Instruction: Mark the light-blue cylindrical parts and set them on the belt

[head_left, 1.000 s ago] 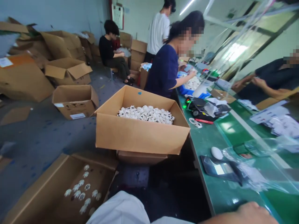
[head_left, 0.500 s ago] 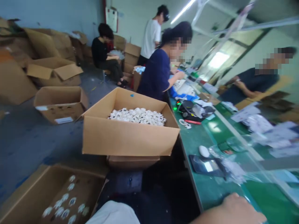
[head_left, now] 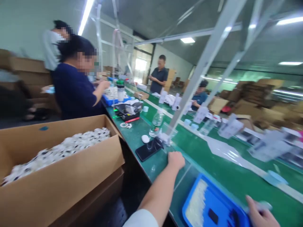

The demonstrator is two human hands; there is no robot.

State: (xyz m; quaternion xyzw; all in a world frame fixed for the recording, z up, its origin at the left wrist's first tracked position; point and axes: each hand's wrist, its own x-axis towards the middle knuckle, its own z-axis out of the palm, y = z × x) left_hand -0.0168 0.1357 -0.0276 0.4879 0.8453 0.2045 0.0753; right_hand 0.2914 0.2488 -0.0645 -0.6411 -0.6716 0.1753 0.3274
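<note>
My left hand (head_left: pixel 175 159) rests as a closed fist on the green bench (head_left: pixel 213 170), just right of a black phone (head_left: pixel 148 149) and a small white oval piece (head_left: pixel 145 138). At the bottom right my right hand (head_left: pixel 261 214) pinches a small pale item (head_left: pixel 260 206) over the edge of a blue tray (head_left: pixel 208 205). The tray holds a pale strip of small parts and two dark pieces. The picture is smeared by motion.
An open cardboard box (head_left: pixel 61 176) full of small white parts stands at my left. A person in dark blue (head_left: pixel 75 85) works further along the bench, others beyond. A slanted metal post (head_left: pixel 201 69), a water bottle (head_left: pixel 156 121) and packaged goods stand on the bench.
The view has swung right, from the floor boxes to the bench. My left hand has reached forward onto the bench; the right hand and blue tray have come into view.
</note>
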